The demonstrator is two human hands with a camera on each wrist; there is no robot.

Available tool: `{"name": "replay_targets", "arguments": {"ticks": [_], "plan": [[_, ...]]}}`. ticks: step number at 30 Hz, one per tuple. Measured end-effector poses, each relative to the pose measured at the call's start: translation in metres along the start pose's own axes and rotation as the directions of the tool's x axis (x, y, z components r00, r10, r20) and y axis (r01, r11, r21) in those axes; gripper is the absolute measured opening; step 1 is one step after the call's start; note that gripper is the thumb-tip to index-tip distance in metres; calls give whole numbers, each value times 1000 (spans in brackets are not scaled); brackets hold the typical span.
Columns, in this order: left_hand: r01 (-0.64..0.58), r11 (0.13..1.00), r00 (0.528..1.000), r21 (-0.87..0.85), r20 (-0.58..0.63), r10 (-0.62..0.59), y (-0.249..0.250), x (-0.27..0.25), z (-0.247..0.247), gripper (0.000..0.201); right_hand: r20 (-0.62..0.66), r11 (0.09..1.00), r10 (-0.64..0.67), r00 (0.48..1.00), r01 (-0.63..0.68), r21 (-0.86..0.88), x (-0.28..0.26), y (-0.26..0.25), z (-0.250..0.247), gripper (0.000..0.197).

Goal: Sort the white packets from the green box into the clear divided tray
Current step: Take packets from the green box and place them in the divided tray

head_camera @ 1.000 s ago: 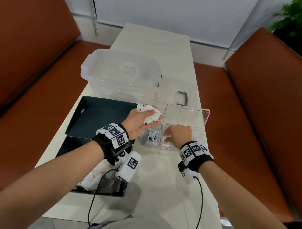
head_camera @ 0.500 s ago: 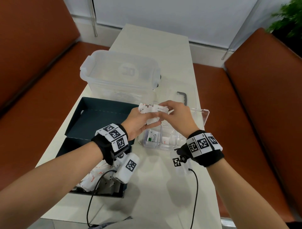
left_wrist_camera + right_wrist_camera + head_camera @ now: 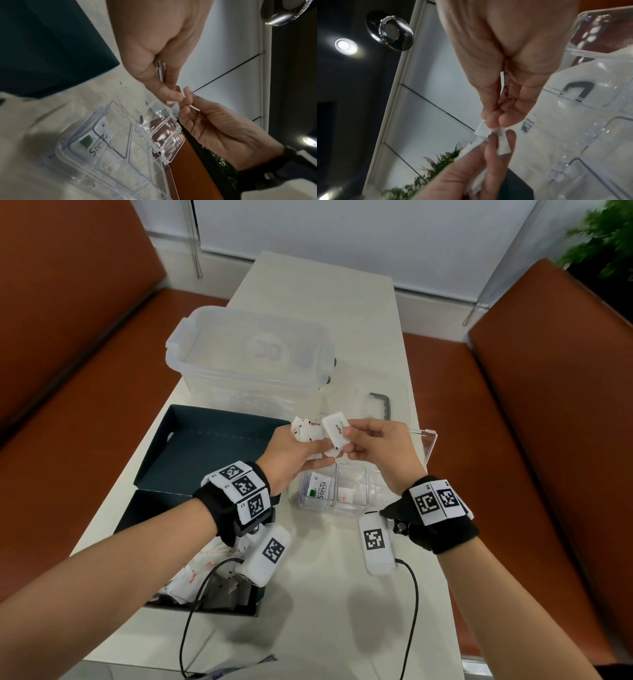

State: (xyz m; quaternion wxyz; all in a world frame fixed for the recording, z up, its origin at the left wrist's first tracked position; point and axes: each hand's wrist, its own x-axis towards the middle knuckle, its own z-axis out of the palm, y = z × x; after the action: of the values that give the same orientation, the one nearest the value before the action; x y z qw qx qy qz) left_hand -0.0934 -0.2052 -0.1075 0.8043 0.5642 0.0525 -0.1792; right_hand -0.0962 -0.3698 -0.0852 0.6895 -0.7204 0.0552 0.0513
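My left hand (image 3: 313, 445) grips a bunch of white packets (image 3: 306, 430) above the near edge of the clear divided tray (image 3: 356, 508). My right hand (image 3: 356, 440) pinches one white packet (image 3: 336, 429) at the top of that bunch, thumb against fingertips (image 3: 494, 119). The tray holds a Stevia packet (image 3: 320, 490) in its left compartment and a white packet (image 3: 346, 495) beside it. The dark green box (image 3: 144, 529) lies at the left with more white packets (image 3: 191, 573) in its near half, partly hidden by my left wrist.
A large clear lidded tub (image 3: 251, 356) stands behind the green box. The tray's open lid (image 3: 424, 446) and a dark handle (image 3: 381, 401) lie to the right of it. Brown benches flank the pale table (image 3: 329, 594). Cables hang off my wrists at the near edge.
My right hand rose from the tray's near compartment to the bunch in my left hand and took hold of one packet. The left hand barely moved.
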Motion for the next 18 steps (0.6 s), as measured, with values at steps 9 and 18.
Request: {"name": "replay_targets", "arguments": {"ticks": [9, 18], "plan": [[104, 990, 991, -91, 99, -95, 11, 1, -3, 27, -80, 951, -89, 993, 61, -304, 3, 6, -1, 15], [16, 1000, 993, -5, 117, -16, 8, 1, -1, 35, -56, 970, -8, 998, -6, -242, 1, 2, 1, 10]]}}
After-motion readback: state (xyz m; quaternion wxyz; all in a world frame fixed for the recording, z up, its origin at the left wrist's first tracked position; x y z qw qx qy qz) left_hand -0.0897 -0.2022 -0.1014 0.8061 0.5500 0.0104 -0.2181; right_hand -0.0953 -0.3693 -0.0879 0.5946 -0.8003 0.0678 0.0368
